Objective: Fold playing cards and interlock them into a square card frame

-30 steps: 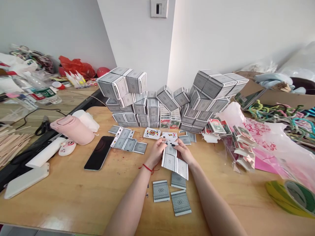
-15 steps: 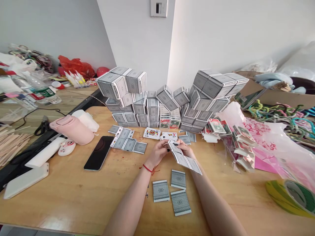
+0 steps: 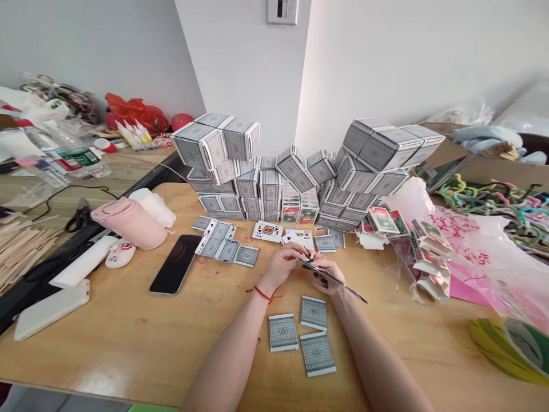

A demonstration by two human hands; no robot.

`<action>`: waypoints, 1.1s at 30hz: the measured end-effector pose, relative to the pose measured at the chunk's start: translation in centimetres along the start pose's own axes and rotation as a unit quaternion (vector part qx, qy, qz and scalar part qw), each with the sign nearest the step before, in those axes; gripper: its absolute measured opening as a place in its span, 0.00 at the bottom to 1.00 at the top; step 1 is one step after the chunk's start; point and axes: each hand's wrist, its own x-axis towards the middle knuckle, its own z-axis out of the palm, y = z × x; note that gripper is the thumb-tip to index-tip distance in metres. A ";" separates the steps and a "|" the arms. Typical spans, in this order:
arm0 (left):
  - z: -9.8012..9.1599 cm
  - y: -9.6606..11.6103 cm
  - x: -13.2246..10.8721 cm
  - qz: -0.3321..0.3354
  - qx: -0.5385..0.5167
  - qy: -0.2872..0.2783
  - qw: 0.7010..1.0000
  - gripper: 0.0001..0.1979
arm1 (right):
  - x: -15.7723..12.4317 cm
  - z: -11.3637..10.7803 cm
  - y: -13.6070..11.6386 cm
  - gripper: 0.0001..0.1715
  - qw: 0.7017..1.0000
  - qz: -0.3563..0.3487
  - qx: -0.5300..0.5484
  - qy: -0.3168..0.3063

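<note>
Both hands hold a strip of joined playing cards (image 3: pixel 348 287), now seen nearly edge-on and slanting down to the right. My left hand (image 3: pixel 281 266) pinches its upper left end. My right hand (image 3: pixel 328 279) grips it from below, dark-nailed fingers curled against the underside. Between my forearms lie three folded cards (image 3: pixel 283 332), backs up. Just beyond my hands are a face-up court card (image 3: pixel 268 231) and another face-up card (image 3: pixel 295 236), partly covered by my left hand. Further left lies a joined card piece (image 3: pixel 223 246); to the right are folded cards (image 3: pixel 326 244).
Card blocks stand stacked on the left (image 3: pixel 199 146) and right (image 3: pixel 377 149), with lower blocks and card boxes (image 3: pixel 299 213) between. A phone (image 3: pixel 175 266), pink tumbler (image 3: pixel 132 223) and power bank (image 3: pixel 51 312) lie left. Opened card boxes (image 3: pixel 431 252) and tape (image 3: pixel 510 349) are right.
The card strip has tilted from showing its patterned backs to nearly edge-on. My right fingers now show beneath it. The whole view has shifted slightly.
</note>
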 end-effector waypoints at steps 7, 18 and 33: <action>0.0 -0.2 0.2 -0.035 -0.016 0.107 0.993 0.05 | -0.5 -0.8 0.0 0.06 0.985 0.065 0.138 -0.079; -2.6 0.5 0.4 0.014 0.028 0.149 0.988 0.02 | -0.2 -1.6 -2.3 0.30 0.990 0.094 0.101 -0.023; -3.5 0.8 0.3 -0.146 -0.171 0.095 0.970 0.17 | 0.6 -1.7 -0.6 0.18 0.993 -0.082 0.011 0.078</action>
